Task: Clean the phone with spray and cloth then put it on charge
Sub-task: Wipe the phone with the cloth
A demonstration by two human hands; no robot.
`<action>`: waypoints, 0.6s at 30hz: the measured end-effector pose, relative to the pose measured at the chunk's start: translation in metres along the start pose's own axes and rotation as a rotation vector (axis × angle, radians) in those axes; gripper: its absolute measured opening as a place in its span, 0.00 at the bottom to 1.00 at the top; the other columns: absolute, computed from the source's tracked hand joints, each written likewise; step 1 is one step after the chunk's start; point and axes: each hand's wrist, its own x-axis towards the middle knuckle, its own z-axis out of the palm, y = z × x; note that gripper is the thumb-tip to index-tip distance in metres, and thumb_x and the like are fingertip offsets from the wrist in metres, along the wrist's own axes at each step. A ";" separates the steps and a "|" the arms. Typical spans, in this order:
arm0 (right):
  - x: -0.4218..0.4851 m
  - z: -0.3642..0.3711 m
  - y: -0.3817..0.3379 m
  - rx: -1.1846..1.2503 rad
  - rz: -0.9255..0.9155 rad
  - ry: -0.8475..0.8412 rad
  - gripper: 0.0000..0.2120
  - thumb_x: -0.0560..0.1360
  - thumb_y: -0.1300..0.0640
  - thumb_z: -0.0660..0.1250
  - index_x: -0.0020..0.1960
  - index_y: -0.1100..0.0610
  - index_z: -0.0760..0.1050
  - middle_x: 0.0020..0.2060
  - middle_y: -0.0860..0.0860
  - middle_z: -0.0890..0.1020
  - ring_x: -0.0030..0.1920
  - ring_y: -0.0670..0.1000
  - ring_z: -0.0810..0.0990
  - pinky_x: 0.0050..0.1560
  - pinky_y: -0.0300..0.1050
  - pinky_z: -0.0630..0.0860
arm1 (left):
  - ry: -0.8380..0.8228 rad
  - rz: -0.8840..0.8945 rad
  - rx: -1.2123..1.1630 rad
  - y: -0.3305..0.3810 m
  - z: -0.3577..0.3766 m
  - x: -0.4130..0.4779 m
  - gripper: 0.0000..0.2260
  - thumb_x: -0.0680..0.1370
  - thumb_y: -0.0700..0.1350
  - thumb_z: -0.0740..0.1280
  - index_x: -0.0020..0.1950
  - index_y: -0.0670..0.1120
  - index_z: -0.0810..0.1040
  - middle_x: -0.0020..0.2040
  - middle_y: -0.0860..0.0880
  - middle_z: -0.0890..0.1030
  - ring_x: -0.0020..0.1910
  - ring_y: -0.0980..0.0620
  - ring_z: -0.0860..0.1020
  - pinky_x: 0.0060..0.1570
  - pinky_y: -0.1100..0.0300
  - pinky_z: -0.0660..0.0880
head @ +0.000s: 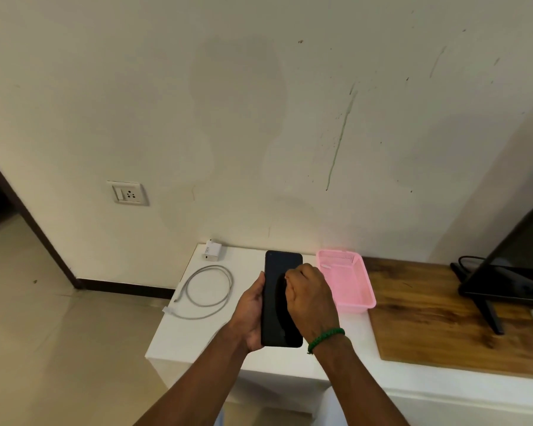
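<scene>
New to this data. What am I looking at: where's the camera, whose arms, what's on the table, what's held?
No robot here: a person works bare-handed, and the single picture comes from a wide-angle camera on their head, looking forward and down. The left hand grips a black phone from its left side, screen up, above a white table. The right hand, with a green wristband, is curled over the screen; whether it holds a cloth cannot be seen. On the table lie a white charger plug, a coiled white cable and a pink basket. A wall socket sits to the left. No spray bottle shows.
</scene>
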 end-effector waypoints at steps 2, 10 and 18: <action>-0.007 0.000 0.000 0.010 -0.004 0.010 0.08 0.71 0.61 0.60 0.40 0.61 0.78 0.36 0.54 0.79 0.35 0.51 0.77 0.35 0.38 0.74 | -0.004 -0.004 0.002 0.001 -0.001 0.000 0.28 0.78 0.65 0.54 0.58 0.46 0.82 0.55 0.39 0.82 0.54 0.40 0.78 0.65 0.40 0.67; 0.005 -0.009 0.009 0.027 0.003 0.035 0.03 0.71 0.67 0.65 0.39 0.62 0.78 0.36 0.56 0.79 0.35 0.54 0.78 0.34 0.47 0.78 | -0.032 0.005 0.035 0.001 0.003 -0.008 0.27 0.78 0.64 0.53 0.53 0.46 0.84 0.49 0.40 0.83 0.46 0.43 0.80 0.55 0.46 0.74; 0.034 -0.017 0.019 0.004 0.045 0.008 0.07 0.74 0.66 0.61 0.41 0.66 0.77 0.41 0.59 0.78 0.41 0.57 0.76 0.42 0.51 0.75 | -0.103 -0.006 0.011 0.000 0.008 -0.012 0.27 0.80 0.62 0.51 0.57 0.44 0.81 0.51 0.38 0.82 0.44 0.40 0.81 0.54 0.46 0.73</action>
